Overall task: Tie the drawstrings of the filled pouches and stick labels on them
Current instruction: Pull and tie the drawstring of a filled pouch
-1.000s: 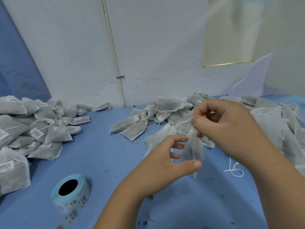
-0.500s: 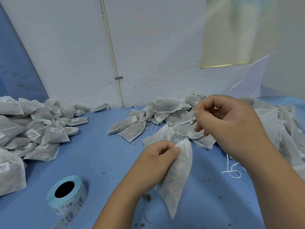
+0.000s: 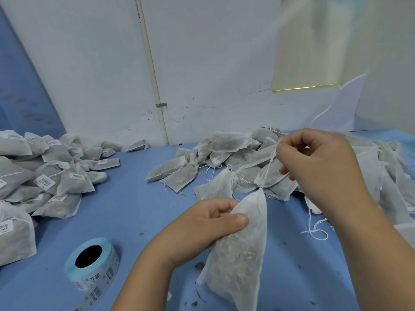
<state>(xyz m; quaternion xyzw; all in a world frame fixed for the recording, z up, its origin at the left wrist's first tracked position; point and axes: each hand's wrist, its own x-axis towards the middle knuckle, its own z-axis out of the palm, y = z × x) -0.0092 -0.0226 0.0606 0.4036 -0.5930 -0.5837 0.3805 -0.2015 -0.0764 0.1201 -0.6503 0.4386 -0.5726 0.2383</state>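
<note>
one filled pouch [image 3: 238, 254] is held up over the table [image 3: 134, 209], near the front, by the left hand [image 3: 202, 230]. its side is pinched in that grip, between the thumb and curled fingers. the drawstring [image 3: 267, 173] is pulled up tight from the pouch's top by the right hand [image 3: 318, 167], and it is pinched in that grip. a small knot [image 3: 272, 157] can be seen on the string, so the tying of this pouch is judged to be nearly done. no label is seen on it yet.

on the left, a heap of labelled pouches [image 3: 45, 176] is piled; those are judged to be finished. behind the hands and to the right, a heap of plain pouches [image 3: 247, 158] is piled, so much of the job is left.

counted: two hands, one pouch in hand, one roll of labels [image 3: 92, 263] at the front left, one loose string [image 3: 314, 230] on the table. more than ten pouches are seen in each heap; an exact count cannot be made.
</note>
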